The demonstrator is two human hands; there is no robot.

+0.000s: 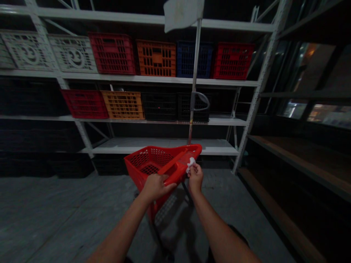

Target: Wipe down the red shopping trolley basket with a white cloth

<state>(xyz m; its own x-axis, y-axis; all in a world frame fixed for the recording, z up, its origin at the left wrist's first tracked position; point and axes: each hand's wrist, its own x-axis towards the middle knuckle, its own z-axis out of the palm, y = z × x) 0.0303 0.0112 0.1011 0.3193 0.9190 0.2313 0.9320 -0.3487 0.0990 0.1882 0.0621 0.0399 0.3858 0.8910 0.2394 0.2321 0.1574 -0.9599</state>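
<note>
A red plastic shopping cart (137, 175) stands on the floor in front of me, its perforated basket facing up. My left hand (155, 187) is wrapped round the near rim at its handle end. At the right of that end, my right hand (195, 176) pinches a crumpled white tissue (191, 162) close to the red surface. Whether the tissue touches the plastic I cannot tell. A pole (195, 62) with a white flag (183, 14) and a grey loop handle (201, 101) rises behind the cart's right end.
A white metal rack (161, 79) spans the back, holding red crates (112, 54), an orange crate (157, 58), a blue crate (193, 60), white crates (74, 54) and a yellow crate (124, 106). Dark shelving (298, 171) runs along the right. Grey concrete floor (55, 215) lies left of the cart.
</note>
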